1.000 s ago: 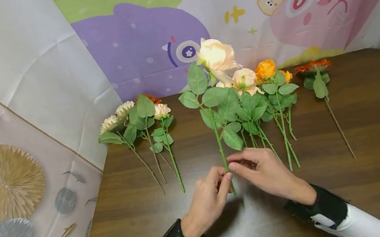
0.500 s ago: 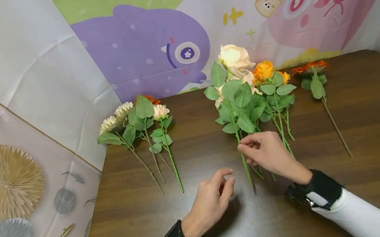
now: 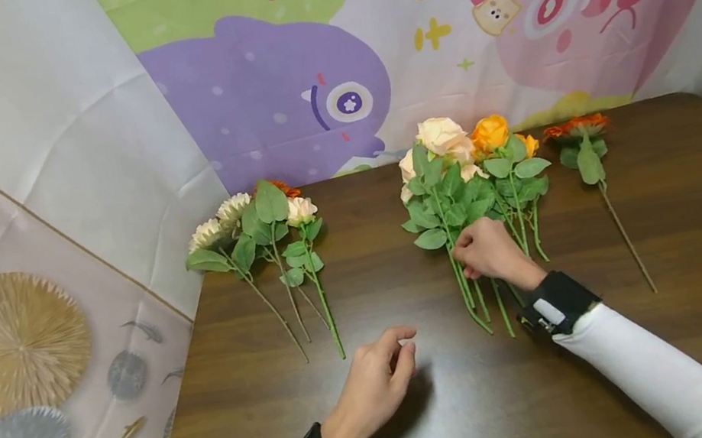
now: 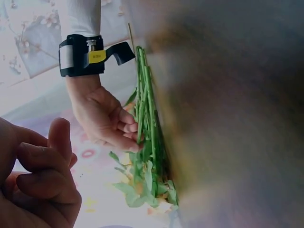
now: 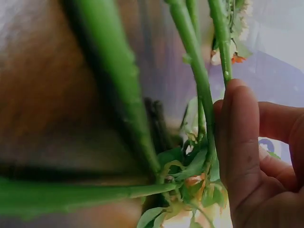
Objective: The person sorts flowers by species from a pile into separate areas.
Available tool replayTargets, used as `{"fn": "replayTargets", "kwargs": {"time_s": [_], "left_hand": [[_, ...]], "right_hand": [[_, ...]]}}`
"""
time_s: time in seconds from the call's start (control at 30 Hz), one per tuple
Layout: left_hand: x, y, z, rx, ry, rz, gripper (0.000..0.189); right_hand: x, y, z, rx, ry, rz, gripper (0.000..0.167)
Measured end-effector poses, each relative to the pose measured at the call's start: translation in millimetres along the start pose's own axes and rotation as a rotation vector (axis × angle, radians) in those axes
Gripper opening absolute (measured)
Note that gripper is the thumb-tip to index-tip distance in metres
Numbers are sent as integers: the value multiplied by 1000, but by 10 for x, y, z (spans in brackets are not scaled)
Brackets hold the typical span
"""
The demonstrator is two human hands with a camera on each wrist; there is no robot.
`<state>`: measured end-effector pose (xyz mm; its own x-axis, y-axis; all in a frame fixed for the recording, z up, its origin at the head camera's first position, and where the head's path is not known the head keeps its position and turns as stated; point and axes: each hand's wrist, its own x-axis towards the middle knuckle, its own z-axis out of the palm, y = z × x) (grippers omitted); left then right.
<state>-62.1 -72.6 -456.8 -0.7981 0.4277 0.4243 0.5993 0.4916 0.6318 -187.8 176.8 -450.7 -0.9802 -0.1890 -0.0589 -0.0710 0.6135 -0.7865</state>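
In the head view my right hand [image 3: 488,249] pinches the green stem of a peach rose [image 3: 443,135]. That rose lies on a bunch of other peach roses, partly covering them. Close up in the right wrist view, my right hand's fingers [image 5: 240,128] press on one stem [image 5: 219,42], with other stems [image 5: 190,47] beside it. My left hand [image 3: 367,383] hovers over the table to the left, fingers loosely curled with nothing in them. From the left wrist view, the bundled stems [image 4: 145,95] run past my right hand's fingertips.
Orange roses [image 3: 490,134] lie right beside the peach bunch. Farther right is a single red-orange flower [image 3: 579,126] on a brown stem. Cream flowers [image 3: 207,233] and a small peach rose [image 3: 301,210] lie at the left of the wooden table [image 3: 273,418]. A patterned cloth [image 3: 275,100] hangs behind.
My left hand has let go of the rose stem and drawn back slightly. My right hand has carried the rose rightward and lowered it onto the peach bunch.
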Motion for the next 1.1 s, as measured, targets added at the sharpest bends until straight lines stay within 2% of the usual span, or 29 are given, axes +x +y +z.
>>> {"fn": "replayTargets", "kwargs": {"time_s": [0.13, 0.3, 0.47, 0.57, 0.83, 0.97, 1.1], "left_hand": [[-15, -12, 9, 9, 8, 0, 16], [-14, -12, 11, 19, 21, -1, 16], [-15, -15, 7, 24, 19, -5, 16], [-17, -21, 2, 21, 14, -12, 16], [-29, -80, -26, 28, 6, -38, 15], [-15, -191, -107, 101, 29, -44, 12], [46, -401, -296, 262, 69, -133, 7]], "right_hand": [[17, 28, 11, -1, -11, 28, 17], [36, 37, 4, -48, -8, 17, 19], [54, 41, 7, -102, -16, -3, 34], [50, 41, 9, -103, -28, 0, 38], [-58, -7, 11, -87, -24, -15, 30], [-190, -43, 18, -65, -24, -39, 22], [-354, -80, 44, -39, -32, -88, 19]]}}
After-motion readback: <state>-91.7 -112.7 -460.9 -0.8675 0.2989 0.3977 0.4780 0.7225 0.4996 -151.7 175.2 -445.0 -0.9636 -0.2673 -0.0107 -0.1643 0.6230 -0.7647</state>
